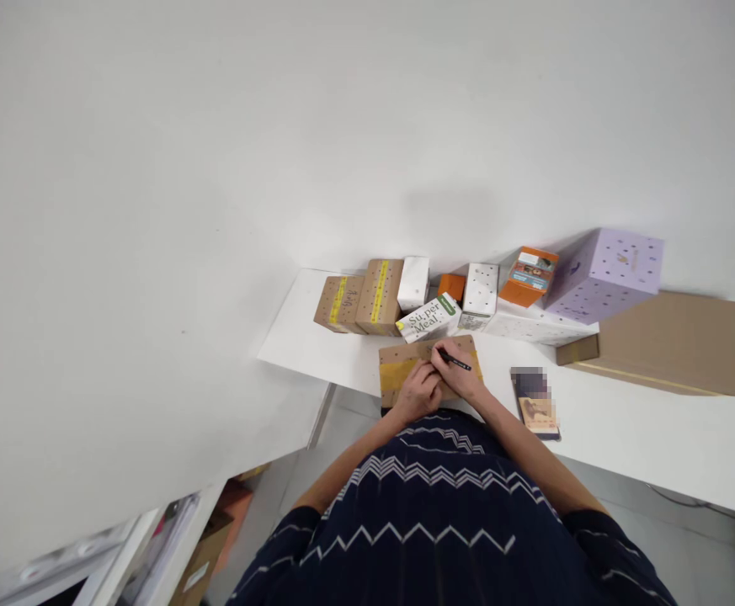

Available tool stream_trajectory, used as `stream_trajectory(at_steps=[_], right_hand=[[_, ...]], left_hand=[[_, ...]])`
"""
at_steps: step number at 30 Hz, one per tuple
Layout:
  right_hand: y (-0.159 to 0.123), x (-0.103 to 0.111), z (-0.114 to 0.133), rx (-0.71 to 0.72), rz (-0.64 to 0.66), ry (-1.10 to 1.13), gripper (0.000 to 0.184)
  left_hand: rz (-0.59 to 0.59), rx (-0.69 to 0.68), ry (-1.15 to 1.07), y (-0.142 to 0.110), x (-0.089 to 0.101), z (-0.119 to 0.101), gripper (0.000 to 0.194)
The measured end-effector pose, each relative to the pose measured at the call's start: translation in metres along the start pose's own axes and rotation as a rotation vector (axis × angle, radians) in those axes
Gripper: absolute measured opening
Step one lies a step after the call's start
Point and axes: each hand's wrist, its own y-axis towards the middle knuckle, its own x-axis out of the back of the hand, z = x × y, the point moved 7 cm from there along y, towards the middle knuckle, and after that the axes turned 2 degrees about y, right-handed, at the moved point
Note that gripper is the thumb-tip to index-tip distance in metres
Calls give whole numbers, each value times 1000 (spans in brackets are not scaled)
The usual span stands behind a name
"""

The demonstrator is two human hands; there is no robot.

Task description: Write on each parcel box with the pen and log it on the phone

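A flat brown cardboard box (405,360) with a yellow tape stripe lies at the near edge of the white table (316,337). My right hand (459,374) is closed around a black pen (455,362), whose tip rests on the box top. My left hand (418,392) lies on the near part of the box with its fingers curled, pressing it down. Both forearms reach out from my dark zigzag-patterned top.
Behind the box stand two brown taped boxes (360,300), a white "Super Meal" carton (428,318), white dotted boxes (481,295), an orange box (529,275) and a lilac box (604,273). A big flat cardboard sheet (676,341) lies right. A phone (535,404) lies beside my right arm.
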Motion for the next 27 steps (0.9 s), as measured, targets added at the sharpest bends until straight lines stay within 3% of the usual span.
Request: stream_trajectory(at_steps=[18,22,27], right_hand=[[0,4,2,-27,1,65,19],[-7,24,-8,-94,-209,306,20],[-25,77,-49,-231,-579,570,23]], left_hand=[[-37,-28,10,-1,1,0,21],[-49,-18,18,-2,2,0,22],[-59,-21,25,-2,4,0,22]])
